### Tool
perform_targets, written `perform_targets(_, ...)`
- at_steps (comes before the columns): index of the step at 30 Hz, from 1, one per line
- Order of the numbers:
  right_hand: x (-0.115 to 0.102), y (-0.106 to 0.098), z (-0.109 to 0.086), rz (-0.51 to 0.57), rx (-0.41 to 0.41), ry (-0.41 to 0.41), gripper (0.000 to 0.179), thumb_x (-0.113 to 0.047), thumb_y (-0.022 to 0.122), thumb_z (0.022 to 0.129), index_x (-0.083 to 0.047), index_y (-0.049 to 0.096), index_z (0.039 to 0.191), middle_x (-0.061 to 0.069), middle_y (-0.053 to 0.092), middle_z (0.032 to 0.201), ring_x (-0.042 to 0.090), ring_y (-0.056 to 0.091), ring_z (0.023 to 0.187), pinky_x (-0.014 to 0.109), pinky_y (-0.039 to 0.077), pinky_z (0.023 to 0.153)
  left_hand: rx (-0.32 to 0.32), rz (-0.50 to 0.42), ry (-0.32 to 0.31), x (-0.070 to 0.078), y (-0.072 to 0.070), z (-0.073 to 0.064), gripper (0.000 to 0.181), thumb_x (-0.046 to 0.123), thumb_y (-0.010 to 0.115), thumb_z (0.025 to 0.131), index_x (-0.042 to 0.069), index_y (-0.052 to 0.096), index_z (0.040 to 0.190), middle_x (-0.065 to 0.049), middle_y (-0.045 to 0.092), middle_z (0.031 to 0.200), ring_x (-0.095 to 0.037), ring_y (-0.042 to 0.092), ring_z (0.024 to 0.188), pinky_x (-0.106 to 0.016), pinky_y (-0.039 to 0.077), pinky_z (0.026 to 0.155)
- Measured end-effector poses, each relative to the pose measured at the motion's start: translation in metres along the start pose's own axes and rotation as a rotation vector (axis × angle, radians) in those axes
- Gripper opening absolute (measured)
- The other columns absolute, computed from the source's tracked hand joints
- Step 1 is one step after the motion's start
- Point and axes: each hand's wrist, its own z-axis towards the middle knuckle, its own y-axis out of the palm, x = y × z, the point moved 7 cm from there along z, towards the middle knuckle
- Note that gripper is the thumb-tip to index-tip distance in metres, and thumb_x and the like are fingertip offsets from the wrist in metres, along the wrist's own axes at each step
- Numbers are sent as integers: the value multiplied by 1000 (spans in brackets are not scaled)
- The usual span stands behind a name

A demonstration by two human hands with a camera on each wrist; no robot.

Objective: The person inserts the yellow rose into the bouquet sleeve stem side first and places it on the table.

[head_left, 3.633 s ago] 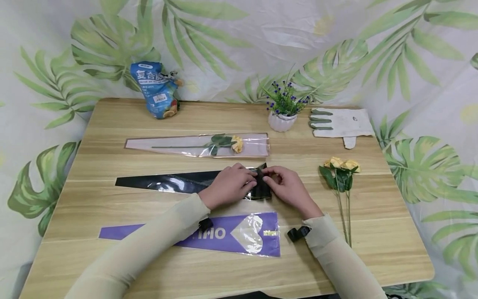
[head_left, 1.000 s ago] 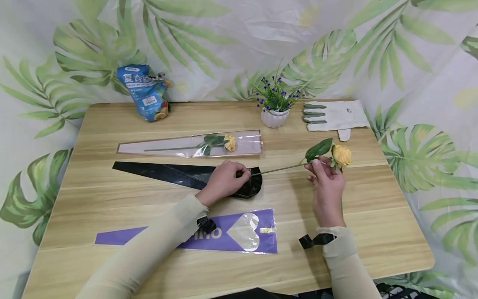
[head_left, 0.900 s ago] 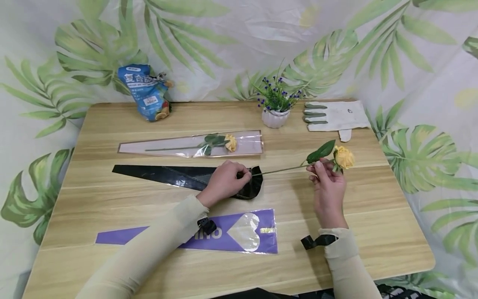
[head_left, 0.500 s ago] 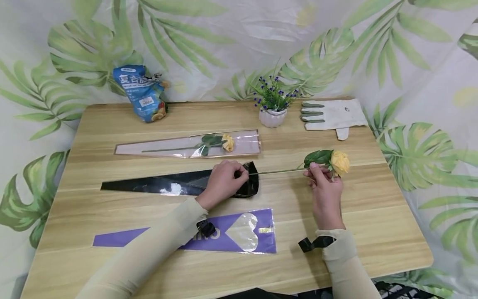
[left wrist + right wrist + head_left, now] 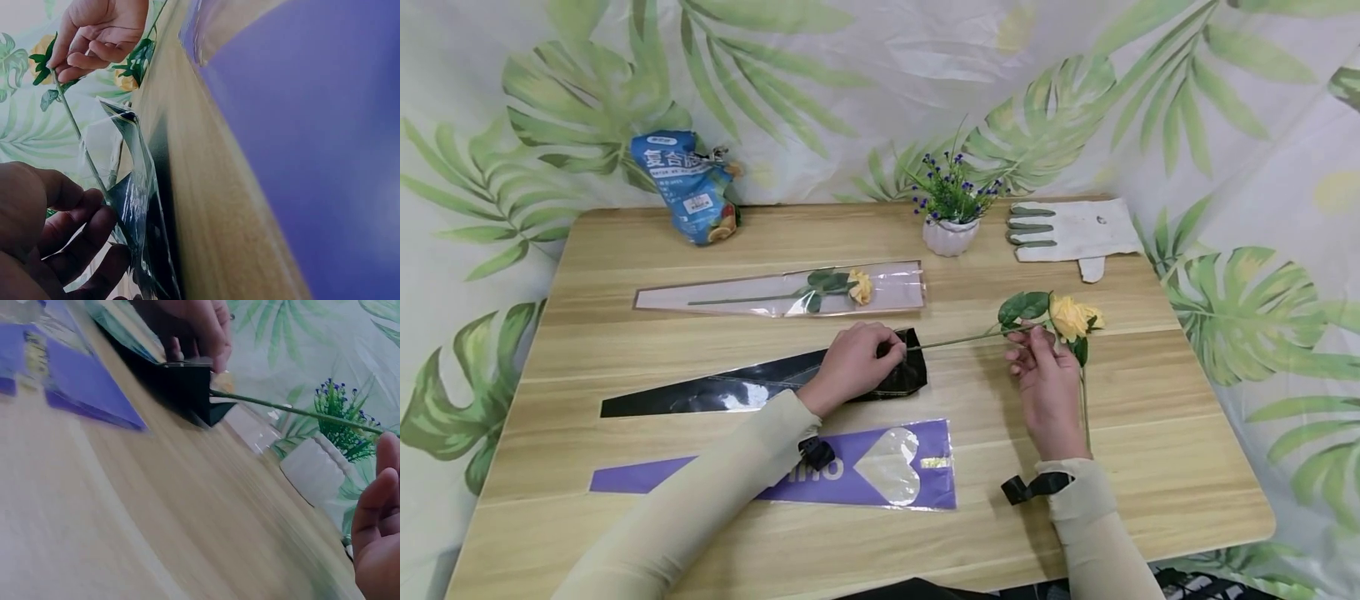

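My right hand (image 5: 1052, 383) pinches a yellow artificial rose (image 5: 1066, 317) by its stem just below the bloom and leaves. The green stem (image 5: 300, 412) runs left into the mouth of a black flower sleeve (image 5: 700, 396); its far end is hidden inside. At that mouth, my left hand (image 5: 859, 367) holds the sleeve's upper edge between thumb and fingers, close to the stem, as the left wrist view shows. The sleeve's clear film (image 5: 134, 200) bulges open there. Partly behind my right hand lies a second yellow rose (image 5: 1092, 316).
Behind the black sleeve lies a pinkish clear sleeve (image 5: 737, 297) with a yellow rose inside. A purple sleeve (image 5: 925, 487) with a heart window lies in front, partly under my left forearm. At the back are a blue bag (image 5: 688, 196), a potted plant (image 5: 951, 237) and a glove (image 5: 1075, 231).
Both hands were at the sleeve's mouth; since then my right hand has taken a rose from the right and its stem has entered the sleeve. Lately the sleeve's narrow end has swung nearer me.
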Motion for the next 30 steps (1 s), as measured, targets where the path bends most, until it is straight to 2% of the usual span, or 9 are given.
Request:
perform_targets(7,-8,-4,8,85,30,-79,27,-14,79,89,2,66,107,11,69,102,20,67,69,24,50,58,6,-15,10,-1,0,0,20,30,60,100,21,77,92,7,70,103,-17,59,99,-42,44,87)
perform_targets(14,0,-6,3,3,24,-64,23,-13,77,91,-2,63,106,7,62,94,18,62,67,25,51,60,32,-63,44,-1,-2,-2,19,29,61,101,19,77,96,6,71,104,-19,60,101,-44,42,92)
perform_targets(18,2,-9,-1,-27,17,-62,25,-13,78,91,-3,63,108,8,62,93,18,61,66,25,51,60,33,-71,56,-1,-4,-2,19,29,61,101,19,76,97,7,69,103,-19,60,103,-46,42,94)
perform_targets(24,4,-3,-4,-92,-51,-50,26,-14,77,92,-5,62,111,7,66,96,17,60,67,24,51,62,32,-109,94,2,-5,-1,18,27,61,101,19,74,93,7,62,102,-14,58,93,-39,45,84)
perform_targets(30,8,7,-8,-153,-106,-18,27,-15,76,93,-5,60,112,5,65,95,16,60,68,24,49,64,32,-108,164,13,-7,-1,16,25,61,101,18,74,95,6,64,104,-12,59,88,-34,47,79)
